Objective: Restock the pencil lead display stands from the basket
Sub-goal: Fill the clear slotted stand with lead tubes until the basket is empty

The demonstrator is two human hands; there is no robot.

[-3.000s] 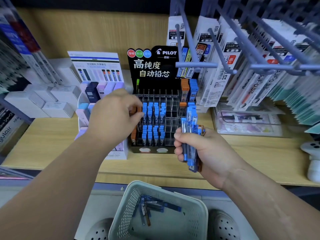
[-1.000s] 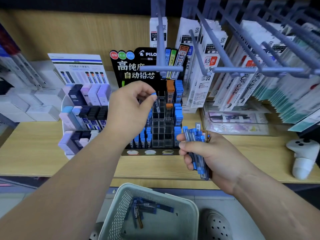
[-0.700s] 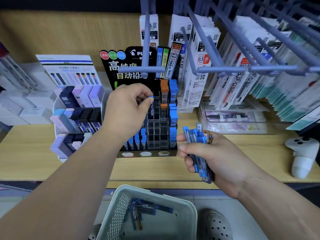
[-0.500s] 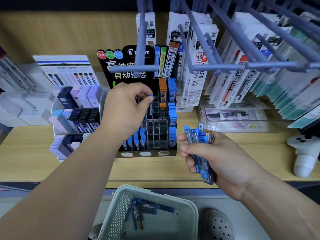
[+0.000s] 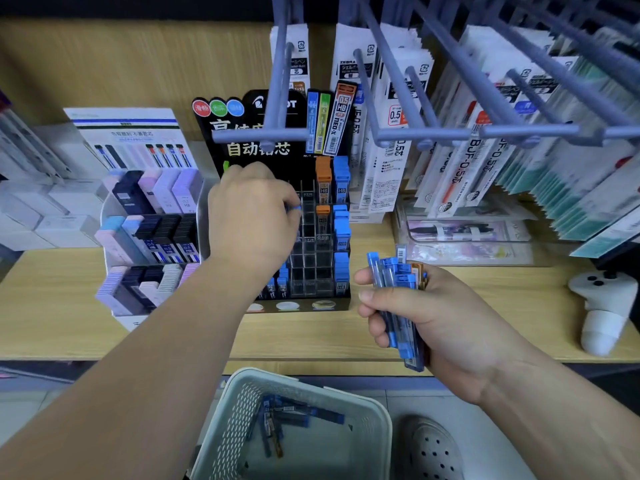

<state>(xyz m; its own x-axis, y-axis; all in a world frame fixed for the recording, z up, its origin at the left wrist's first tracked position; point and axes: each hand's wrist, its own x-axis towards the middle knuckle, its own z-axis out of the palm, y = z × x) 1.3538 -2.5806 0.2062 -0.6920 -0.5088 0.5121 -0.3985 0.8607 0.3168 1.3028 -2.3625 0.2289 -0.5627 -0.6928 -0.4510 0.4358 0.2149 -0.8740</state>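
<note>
A black Pilot lead display stand [image 5: 313, 258] with clear slots stands on the wooden shelf. My left hand [image 5: 251, 220] is over its upper left slots and pinches a blue-capped lead tube [image 5: 294, 210] that sits partly in a slot. To the right of the stand, my right hand [image 5: 426, 313] grips a bundle of blue lead tubes [image 5: 398, 306], with one orange tube among them. Below the shelf, a pale basket [image 5: 239, 420] holds several more blue tubes [image 5: 294, 415].
A second stand with pastel and dark lead cases [image 5: 149, 237] is left of the black one. Metal peg hooks [image 5: 426, 133] with hanging refill packs jut out overhead at the right. A white controller [image 5: 604, 306] stands on the shelf's right end. A shoe [image 5: 433, 452] is by the basket.
My left hand has lowered a blue tube into an upper slot of the black stand. My right hand keeps its bundle in about the same place. The camera has shifted slightly.
</note>
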